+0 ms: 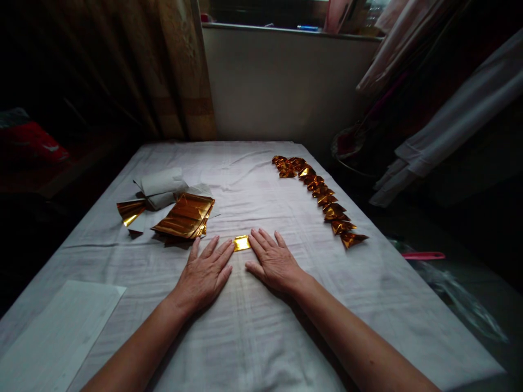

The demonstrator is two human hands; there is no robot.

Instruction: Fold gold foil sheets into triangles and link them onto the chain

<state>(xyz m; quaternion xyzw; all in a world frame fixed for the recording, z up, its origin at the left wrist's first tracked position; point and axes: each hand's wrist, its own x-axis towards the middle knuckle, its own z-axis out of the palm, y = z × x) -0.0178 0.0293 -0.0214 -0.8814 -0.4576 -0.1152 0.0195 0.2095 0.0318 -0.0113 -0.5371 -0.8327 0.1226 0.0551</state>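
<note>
A strip of gold foil paper (242,243) lies flat on the white cloth in front of me, its ends under or against my fingertips. My left hand (206,272) rests palm down at its left end, fingers stretched out. At the right end my right hand (273,258) lies flat too, thumb apart from the fingers. Just beyond my left hand sits a stack of gold foil sheets (183,215). Folded gold foil pieces (321,193) run in a line along the right side of the table.
White cloth covers the table (245,337). Pale crumpled paper (161,182) and a curled foil piece (133,211) lie at the back left. A white sheet (61,332) is at the front left. Clothes (453,130) hang at the right, above a pink handle (423,255).
</note>
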